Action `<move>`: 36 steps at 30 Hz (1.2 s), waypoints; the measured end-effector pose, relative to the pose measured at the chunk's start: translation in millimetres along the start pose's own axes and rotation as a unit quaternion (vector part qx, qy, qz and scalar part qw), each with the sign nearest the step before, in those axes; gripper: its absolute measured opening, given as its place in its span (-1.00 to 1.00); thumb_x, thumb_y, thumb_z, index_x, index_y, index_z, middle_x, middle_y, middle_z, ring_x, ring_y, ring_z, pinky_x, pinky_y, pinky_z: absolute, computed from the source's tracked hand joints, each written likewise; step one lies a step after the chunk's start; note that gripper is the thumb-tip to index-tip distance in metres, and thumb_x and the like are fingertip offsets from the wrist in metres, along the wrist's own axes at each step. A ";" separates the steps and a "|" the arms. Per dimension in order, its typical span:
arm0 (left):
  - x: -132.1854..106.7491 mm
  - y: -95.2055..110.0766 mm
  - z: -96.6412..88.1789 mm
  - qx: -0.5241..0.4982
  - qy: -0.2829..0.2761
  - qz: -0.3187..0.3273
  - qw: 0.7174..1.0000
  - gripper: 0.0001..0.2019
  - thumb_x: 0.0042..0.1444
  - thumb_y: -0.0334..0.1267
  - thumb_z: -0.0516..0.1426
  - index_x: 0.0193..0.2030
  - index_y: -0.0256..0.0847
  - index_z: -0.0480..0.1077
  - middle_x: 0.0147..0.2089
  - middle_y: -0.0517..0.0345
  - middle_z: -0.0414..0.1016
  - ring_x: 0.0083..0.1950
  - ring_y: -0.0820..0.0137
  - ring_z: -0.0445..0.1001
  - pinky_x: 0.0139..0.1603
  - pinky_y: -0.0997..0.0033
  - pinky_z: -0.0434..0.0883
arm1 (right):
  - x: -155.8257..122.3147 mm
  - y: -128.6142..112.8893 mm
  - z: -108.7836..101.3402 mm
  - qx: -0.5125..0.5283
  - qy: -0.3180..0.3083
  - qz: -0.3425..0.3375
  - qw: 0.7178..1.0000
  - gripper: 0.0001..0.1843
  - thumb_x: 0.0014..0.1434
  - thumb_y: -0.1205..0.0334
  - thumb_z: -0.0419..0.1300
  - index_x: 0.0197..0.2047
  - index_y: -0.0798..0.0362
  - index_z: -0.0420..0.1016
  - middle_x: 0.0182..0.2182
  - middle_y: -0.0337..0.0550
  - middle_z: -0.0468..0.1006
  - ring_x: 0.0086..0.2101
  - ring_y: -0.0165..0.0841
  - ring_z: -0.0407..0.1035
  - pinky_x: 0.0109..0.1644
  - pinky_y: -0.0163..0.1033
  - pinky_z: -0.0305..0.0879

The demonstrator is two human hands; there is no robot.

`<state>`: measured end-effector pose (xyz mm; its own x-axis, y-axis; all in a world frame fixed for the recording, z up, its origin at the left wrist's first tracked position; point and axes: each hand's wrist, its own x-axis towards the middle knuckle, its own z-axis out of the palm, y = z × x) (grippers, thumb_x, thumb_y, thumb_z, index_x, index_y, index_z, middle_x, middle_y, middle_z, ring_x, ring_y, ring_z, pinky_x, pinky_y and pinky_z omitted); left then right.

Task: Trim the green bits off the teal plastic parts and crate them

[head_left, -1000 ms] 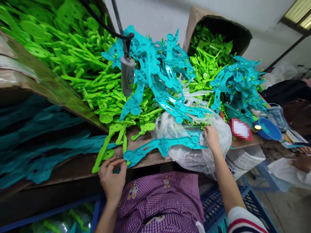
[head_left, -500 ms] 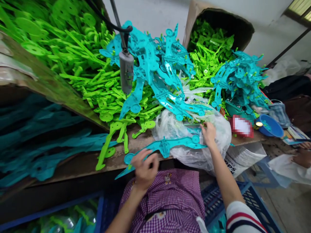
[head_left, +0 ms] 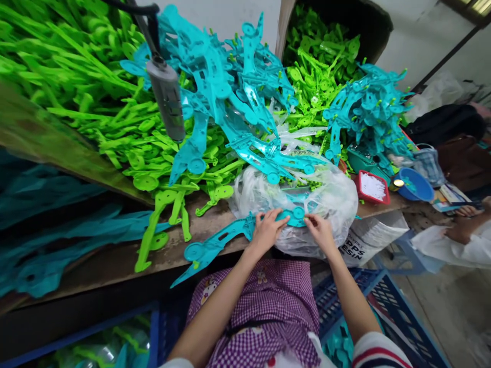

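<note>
The bench (head_left: 115, 260) takes most of the view, w/ a green heap (head_left: 76, 76) of plastic pcs on its left and back. A teal heap (head_left: 222, 87) lies on top of it in the middle. Behind, to the right, a box (head_left: 291, 20) leans open and is full of more green pcs. A second teal pile (head_left: 368, 112) sits in front of the box.

A clear bag (head_left: 337, 204) bulges at the front edge of the bench, just below the teal heap. A blue crate (head_left: 387, 306) stands lower, at the person's right.

The part (head_left: 218, 243) is a long teal arm. It lies slanted along the front edge, its pointed end past the edge on the left and its round end up on the bag. A grey tool (head_left: 166, 105) hangs on a cable over the green heap (well apart from both hands).

The left hand (head_left: 266, 230) is over the middle of the part, fingers curled down and gripping it. The right hand (head_left: 320, 232) is just beside it, fingertips closed narrow on the round end.

A blue bowl (head_left: 416, 186) and a red tray (head_left: 372, 186) stand at the bench's right end, near each other. Another person's hand (head_left: 458, 232) shows at the far right.
</note>
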<state>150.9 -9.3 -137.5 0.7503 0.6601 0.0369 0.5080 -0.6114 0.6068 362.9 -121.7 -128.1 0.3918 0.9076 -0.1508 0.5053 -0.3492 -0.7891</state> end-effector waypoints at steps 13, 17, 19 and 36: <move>0.4 1.1 0.4 -0.017 0.002 -0.005 1.000 -0.72 0.33 -0.18 0.10 0.13 0.12 0.49 0.28 0.06 0.37 0.27 0.15 0.30 0.29 -0.07 0.08 | 5.8 -4.4 -2.4 -0.081 -0.022 -0.068 0.994 -0.73 0.37 0.09 0.08 -0.07 0.04 0.51 -0.21 -0.07 0.59 -0.22 -0.26 0.47 -0.10 -0.20 0.37; 0.3 0.7 1.6 -0.013 0.003 -0.004 1.000 -0.72 0.33 -0.16 0.10 0.12 0.13 0.49 0.28 0.07 0.36 0.26 0.16 0.31 0.28 -0.07 0.08 | 7.4 -9.2 1.6 -0.098 -0.049 -0.096 0.989 -0.75 0.38 0.12 0.06 -0.05 0.04 0.50 -0.17 -0.06 0.58 -0.18 -0.25 0.47 -0.07 -0.19 0.36; 0.5 0.6 1.6 -0.017 0.004 -0.005 1.000 -0.72 0.33 -0.17 0.11 0.12 0.12 0.50 0.28 0.07 0.36 0.26 0.16 0.31 0.28 -0.06 0.08 | 7.1 -10.0 4.3 -0.107 -0.051 -0.098 0.988 -0.75 0.38 0.12 0.06 -0.06 0.04 0.50 -0.18 -0.05 0.57 -0.18 -0.24 0.47 -0.07 -0.18 0.36; 7.1 -4.7 3.9 -0.039 -0.002 -0.026 0.999 -0.73 0.28 -0.16 0.16 0.08 0.16 0.52 0.24 0.09 0.39 0.18 0.17 0.34 0.20 0.01 0.14 | 7.4 0.0 5.6 -0.134 -0.077 -0.114 0.981 -0.73 0.40 0.11 0.02 -0.24 0.04 0.44 -0.29 -0.05 0.51 -0.22 -0.23 0.41 -0.11 -0.16 0.34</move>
<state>155.5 -3.4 -143.2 0.7264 0.6873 0.0005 0.5117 -0.5414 0.6671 361.5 -113.6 -132.6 0.1342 0.9865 -0.0937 0.7587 -0.1631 -0.6307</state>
